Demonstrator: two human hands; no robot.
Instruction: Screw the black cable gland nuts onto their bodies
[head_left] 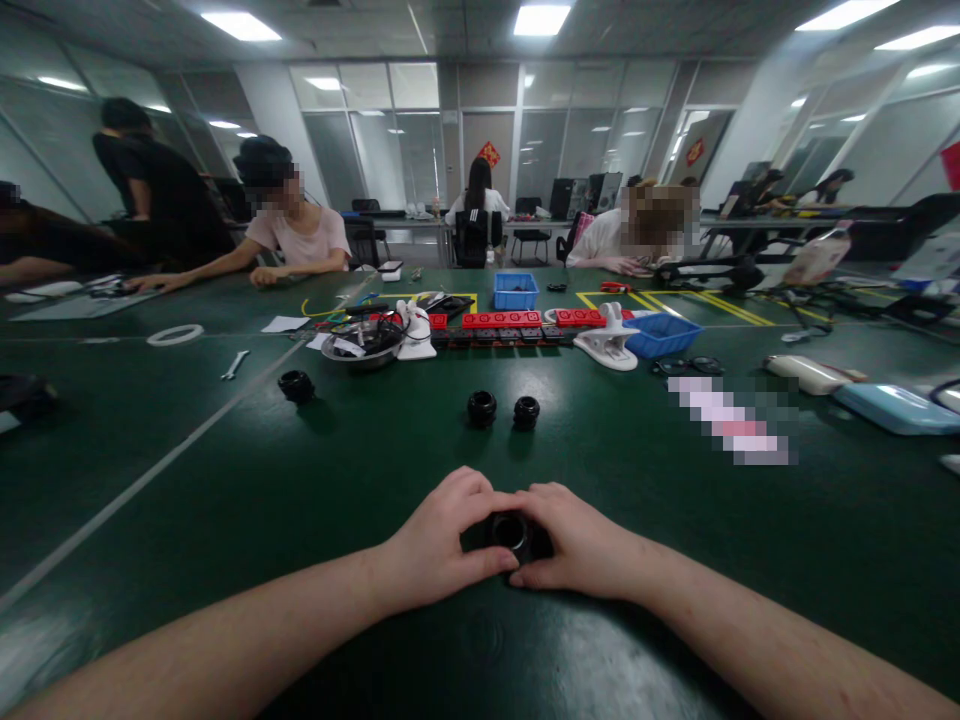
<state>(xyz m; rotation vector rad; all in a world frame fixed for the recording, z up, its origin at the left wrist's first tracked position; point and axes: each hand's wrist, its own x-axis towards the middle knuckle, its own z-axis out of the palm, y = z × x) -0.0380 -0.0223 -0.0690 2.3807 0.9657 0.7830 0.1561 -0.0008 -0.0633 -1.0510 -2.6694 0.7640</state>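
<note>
My left hand (442, 540) and my right hand (574, 540) meet over a small black ring-shaped fitting (512, 530) on the green table (225, 480). The fingers of both hands curl round it, and only its open top shows between them. Two similar black fittings (481, 408) (526, 411) stand side by side further out in front of me. A third one (297, 386) sits to the left.
Red blocks (501, 320), a metal bowl of cables (362, 345), two blue bins (515, 291) (662, 335), a white clamp (609, 345), a wrench (234, 365) and a tape ring (175, 335) lie mid-table. Several people sit at the far side.
</note>
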